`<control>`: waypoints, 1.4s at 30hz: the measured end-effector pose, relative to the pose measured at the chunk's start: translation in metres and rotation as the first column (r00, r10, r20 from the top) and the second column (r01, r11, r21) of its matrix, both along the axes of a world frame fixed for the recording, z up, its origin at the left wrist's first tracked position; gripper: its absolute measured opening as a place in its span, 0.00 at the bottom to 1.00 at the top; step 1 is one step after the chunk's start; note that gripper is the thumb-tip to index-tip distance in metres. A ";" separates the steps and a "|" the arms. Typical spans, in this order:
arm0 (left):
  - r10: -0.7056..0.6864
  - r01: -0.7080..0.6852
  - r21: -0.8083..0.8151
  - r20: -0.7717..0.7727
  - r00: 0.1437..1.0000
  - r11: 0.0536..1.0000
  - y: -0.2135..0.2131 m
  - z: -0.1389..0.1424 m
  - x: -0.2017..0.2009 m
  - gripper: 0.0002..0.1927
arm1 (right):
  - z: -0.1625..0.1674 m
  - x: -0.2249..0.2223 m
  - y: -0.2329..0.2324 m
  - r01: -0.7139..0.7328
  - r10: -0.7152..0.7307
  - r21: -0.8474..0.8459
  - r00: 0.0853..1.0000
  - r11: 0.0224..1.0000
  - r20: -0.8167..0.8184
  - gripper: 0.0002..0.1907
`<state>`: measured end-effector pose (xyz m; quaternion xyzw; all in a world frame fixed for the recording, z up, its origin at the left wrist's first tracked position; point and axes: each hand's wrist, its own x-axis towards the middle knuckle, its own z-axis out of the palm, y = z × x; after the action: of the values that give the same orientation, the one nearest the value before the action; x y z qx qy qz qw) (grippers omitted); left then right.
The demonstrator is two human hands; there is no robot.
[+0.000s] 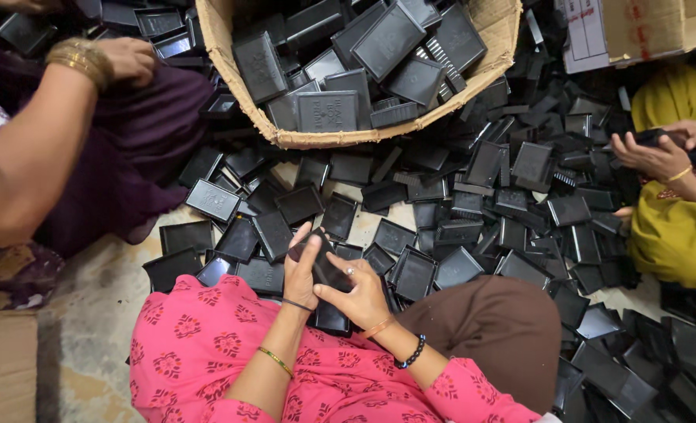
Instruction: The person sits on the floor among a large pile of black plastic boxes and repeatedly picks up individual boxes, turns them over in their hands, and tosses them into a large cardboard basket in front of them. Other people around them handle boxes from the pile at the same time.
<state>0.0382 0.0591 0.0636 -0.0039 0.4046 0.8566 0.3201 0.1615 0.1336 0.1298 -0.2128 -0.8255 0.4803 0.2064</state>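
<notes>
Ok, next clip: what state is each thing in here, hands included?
left hand: gripping the black tray piece
right hand: gripping the same piece
black tray piece: held up, tilted, above the lap
cardboard box: open, heaped with black trays
loose trays: scattered on the floor, some overlapping

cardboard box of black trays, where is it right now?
Head view, top centre: the cardboard box sits on the floor beyond both hands, heaped with black trays, loose trays scattered below and to its right.
</notes>
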 end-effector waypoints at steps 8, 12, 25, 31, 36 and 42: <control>-0.017 0.017 0.057 -0.003 1.000 0.998 -0.009 0.027 0.000 0.28 | -0.011 0.000 0.008 -0.079 0.028 -0.641 0.996 0.764 -0.090 0.26; -0.072 0.075 0.121 -0.028 0.997 0.990 -0.019 0.044 -0.005 0.30 | 0.021 -0.020 0.021 -0.018 0.211 -0.890 0.973 0.455 0.089 0.19; 0.152 -0.114 -0.120 0.386 0.910 0.986 -0.021 -0.010 -0.045 0.31 | -0.051 -0.105 0.178 -0.396 -0.135 0.741 0.829 0.542 0.542 0.10; 0.038 0.008 -0.144 0.315 0.948 0.990 -0.011 -0.044 -0.034 0.16 | -0.129 -0.075 0.233 -0.420 -0.175 0.808 0.834 0.413 0.523 0.08; -0.033 0.075 -0.169 0.242 0.970 0.983 -0.005 -0.048 -0.027 0.15 | -0.132 -0.082 0.238 -0.303 -0.131 0.883 0.920 0.359 0.369 0.11; -0.047 0.099 -0.255 0.200 0.979 0.962 -0.001 -0.053 -0.023 0.15 | -0.120 -0.107 0.212 -0.243 -0.119 0.846 0.935 0.474 0.335 0.13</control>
<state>0.0157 0.0579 0.0101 -0.1141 0.4822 0.7783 0.3857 0.0548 0.3459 0.0102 -0.1275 -0.9836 -0.0487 0.1182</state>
